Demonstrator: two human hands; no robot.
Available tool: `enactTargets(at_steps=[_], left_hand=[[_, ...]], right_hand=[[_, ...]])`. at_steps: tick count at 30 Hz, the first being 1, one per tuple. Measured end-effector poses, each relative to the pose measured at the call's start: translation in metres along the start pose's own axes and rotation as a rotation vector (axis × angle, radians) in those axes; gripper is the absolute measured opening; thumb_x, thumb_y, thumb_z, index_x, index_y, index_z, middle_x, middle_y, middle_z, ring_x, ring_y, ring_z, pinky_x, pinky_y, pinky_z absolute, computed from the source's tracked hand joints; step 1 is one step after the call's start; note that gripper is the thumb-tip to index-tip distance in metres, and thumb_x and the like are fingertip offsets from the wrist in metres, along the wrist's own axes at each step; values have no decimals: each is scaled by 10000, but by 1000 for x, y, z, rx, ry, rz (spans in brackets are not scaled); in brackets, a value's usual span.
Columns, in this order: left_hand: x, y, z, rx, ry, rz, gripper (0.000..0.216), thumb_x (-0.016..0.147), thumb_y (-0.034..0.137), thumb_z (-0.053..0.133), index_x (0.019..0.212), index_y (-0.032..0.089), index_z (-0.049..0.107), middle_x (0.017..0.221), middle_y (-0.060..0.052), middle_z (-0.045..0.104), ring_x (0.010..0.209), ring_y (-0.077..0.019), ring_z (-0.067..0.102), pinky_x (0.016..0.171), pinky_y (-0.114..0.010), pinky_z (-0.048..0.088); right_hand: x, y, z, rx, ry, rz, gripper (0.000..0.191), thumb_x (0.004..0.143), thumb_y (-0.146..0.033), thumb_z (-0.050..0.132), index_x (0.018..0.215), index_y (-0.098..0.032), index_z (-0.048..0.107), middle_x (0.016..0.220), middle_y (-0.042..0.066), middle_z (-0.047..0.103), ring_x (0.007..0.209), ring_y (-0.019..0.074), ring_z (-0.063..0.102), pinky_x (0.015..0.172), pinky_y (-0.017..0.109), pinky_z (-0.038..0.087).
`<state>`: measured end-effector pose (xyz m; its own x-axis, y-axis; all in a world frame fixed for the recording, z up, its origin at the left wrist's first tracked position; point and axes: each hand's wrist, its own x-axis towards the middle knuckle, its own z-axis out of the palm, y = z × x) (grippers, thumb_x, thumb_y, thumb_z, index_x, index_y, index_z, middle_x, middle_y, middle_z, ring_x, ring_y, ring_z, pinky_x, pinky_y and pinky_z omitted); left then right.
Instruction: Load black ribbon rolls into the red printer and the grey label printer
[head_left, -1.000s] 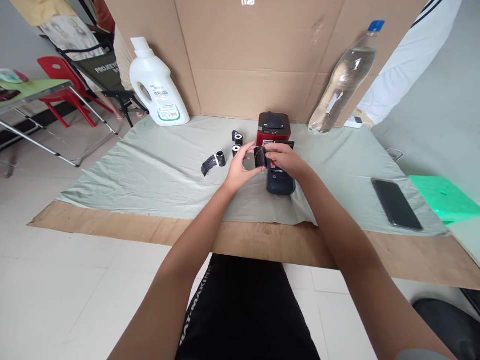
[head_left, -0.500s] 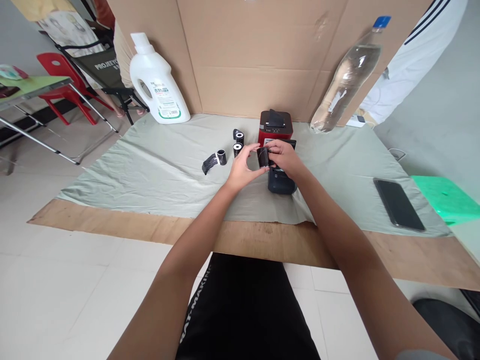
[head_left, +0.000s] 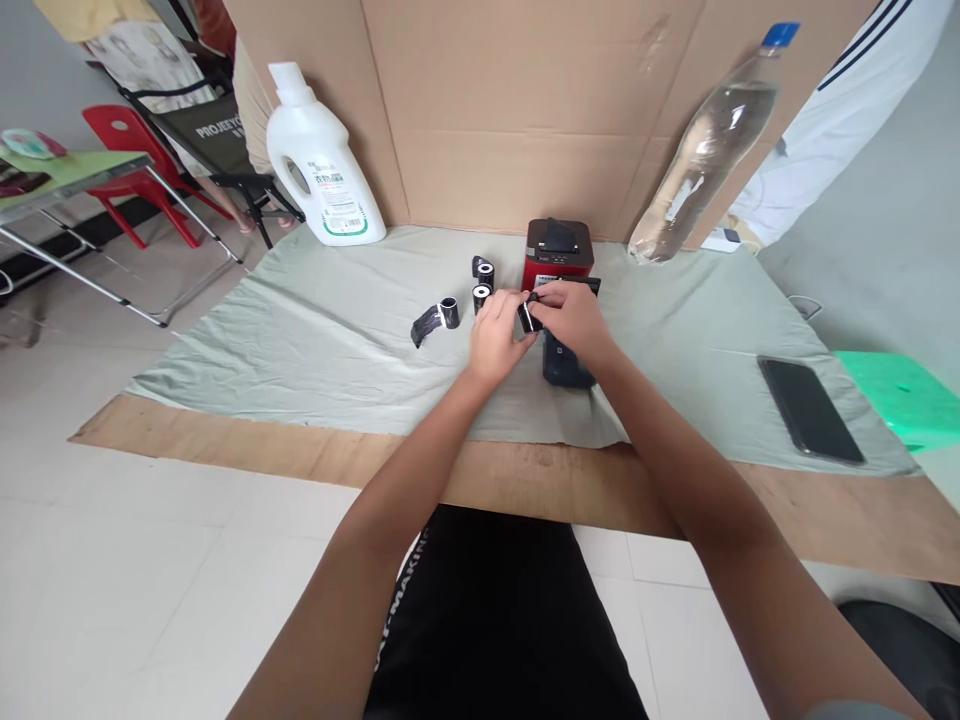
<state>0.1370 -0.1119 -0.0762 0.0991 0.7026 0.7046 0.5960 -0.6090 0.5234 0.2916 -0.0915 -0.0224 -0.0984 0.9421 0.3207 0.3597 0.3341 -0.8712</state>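
Between my two hands is a small roll in shiny black wrap, held over the dark front part of a small printer. My left hand pinches it from the left, while my right hand grips its upper right side. Behind my fingers stands the red and black printer; a black part extends toward me, partly covered by my right hand. Left of my hands, two rolls with white cores stand close together. Farther left, another black-wrapped roll has a loose strip of wrap trailing from it.
A white detergent bottle stands at the back left, a clear water bottle at the back right, before a cardboard panel. A phone lies on the cloth at right, beside a green stool. People stand behind the panel.
The black-wrapped roll has tilted between my hands. My left hand's fingers have closed in around it, and my right fingers have moved to its top. The whole view has shifted slightly.
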Motion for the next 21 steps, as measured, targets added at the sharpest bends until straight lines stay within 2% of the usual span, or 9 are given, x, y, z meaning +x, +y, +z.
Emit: enactTargets(at_steps=[3, 6, 9, 12, 14, 16, 18, 21], left_hand=[[-2, 2, 7, 20, 44, -42, 406, 860, 245, 753, 1245, 211, 627, 1254, -128, 655, 1248, -339, 588, 1103, -477, 463], [-4, 4, 12, 19, 46, -88, 365, 887, 185, 666, 1249, 209, 634, 1236, -133, 659, 1230, -334, 586, 1093, -480, 468], [-7, 7, 15, -15, 32, -96, 476, 898, 136, 608, 1366, 219, 595, 1372, -138, 625, 1303, -323, 566, 1137, -482, 456], [-10, 12, 17, -66, 46, -114, 614, 898, 143, 627, 1493, 228, 501, 1497, -142, 561, 1372, -321, 550, 1150, -481, 472], [-11, 15, 20, -101, 38, -195, 615, 906, 160, 643, 1500, 222, 495, 1456, -149, 595, 1267, -315, 627, 1047, -463, 540], [-11, 17, 23, -133, -20, -296, 504, 925, 166, 637, 1421, 228, 570, 1333, -133, 670, 1038, -287, 706, 889, -439, 582], [-12, 17, 28, -149, -97, -364, 303, 932, 167, 638, 1225, 231, 678, 1142, -109, 731, 869, -273, 711, 788, -427, 574], [-15, 10, 36, -174, -184, -385, 36, 895, 182, 710, 895, 216, 701, 882, -105, 722, 814, -309, 702, 750, -439, 552]], right_hand=[[-8, -2, 11, -101, 32, -64, 202, 743, -172, 754, 935, -228, 725, 968, 85, 762, 1011, 315, 720, 999, 504, 564], [-14, 1, 19, -224, 77, -102, 284, 747, -151, 732, 1018, -235, 723, 974, 94, 749, 1021, 346, 698, 1027, 557, 535], [-15, 2, 18, -307, 121, -122, 345, 775, -170, 711, 1115, -221, 707, 999, 106, 751, 1004, 352, 699, 1029, 576, 530], [-2, -6, 11, -318, 202, -165, 376, 803, -190, 695, 1178, -218, 680, 1080, 110, 753, 1005, 325, 701, 1039, 544, 540], [17, -17, 11, -271, 231, -193, 384, 812, -181, 691, 1193, -215, 666, 1121, 108, 753, 998, 305, 706, 1026, 509, 560], [42, -29, 20, -192, 203, -204, 386, 817, -155, 689, 1199, -192, 655, 1147, 115, 748, 1013, 292, 714, 1015, 473, 575], [68, -39, 42, -135, 129, -188, 355, 823, -124, 688, 1175, -164, 653, 1175, 131, 736, 1031, 277, 716, 1019, 438, 577], [101, -49, 89, -224, 3, -130, 276, 801, -48, 677, 1051, -166, 670, 1130, 129, 725, 998, 277, 702, 993, 449, 581]])
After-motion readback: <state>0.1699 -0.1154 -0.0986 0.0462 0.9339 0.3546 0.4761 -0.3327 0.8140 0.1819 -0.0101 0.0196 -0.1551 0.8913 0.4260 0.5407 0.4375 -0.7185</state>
